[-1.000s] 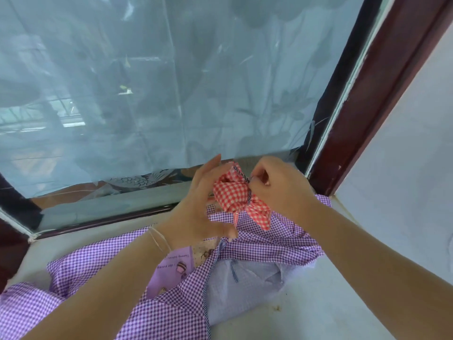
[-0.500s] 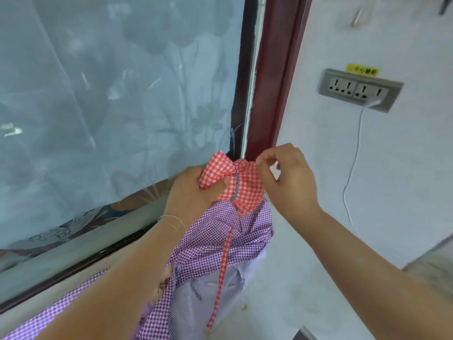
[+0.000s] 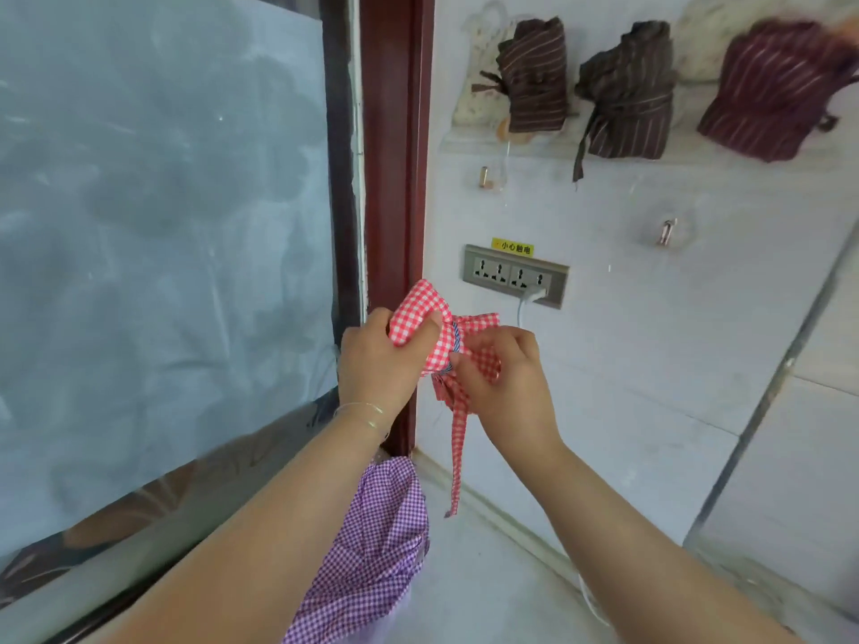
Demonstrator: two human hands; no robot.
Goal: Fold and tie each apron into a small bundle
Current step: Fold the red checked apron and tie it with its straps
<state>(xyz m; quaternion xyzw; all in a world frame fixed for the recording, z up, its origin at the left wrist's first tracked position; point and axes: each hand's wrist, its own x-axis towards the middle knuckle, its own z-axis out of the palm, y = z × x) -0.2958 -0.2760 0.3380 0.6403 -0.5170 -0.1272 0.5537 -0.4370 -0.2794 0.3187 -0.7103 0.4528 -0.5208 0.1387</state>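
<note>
A small red-and-white checked apron bundle (image 3: 430,325) is held up in front of the wall, at the middle of the head view. My left hand (image 3: 374,364) grips its left side, thumb pressed on the cloth. My right hand (image 3: 504,376) pinches its right side near the tied middle. A red checked strap (image 3: 458,453) hangs down from the bundle. A purple checked apron (image 3: 372,555) lies loose on the counter below, partly hidden by my left forearm.
Three tied striped apron bundles sit on a wall shelf: brown (image 3: 534,69), dark brown (image 3: 625,93), maroon (image 3: 781,90). A socket strip (image 3: 513,276) with a white cable is just behind the bundle. A window (image 3: 162,225) fills the left; a red frame (image 3: 395,178) stands beside it.
The view swung right and up from the counter to the wall. Both hands lifted the red bundle off the purple apron and kept hold; its strap now hangs free.
</note>
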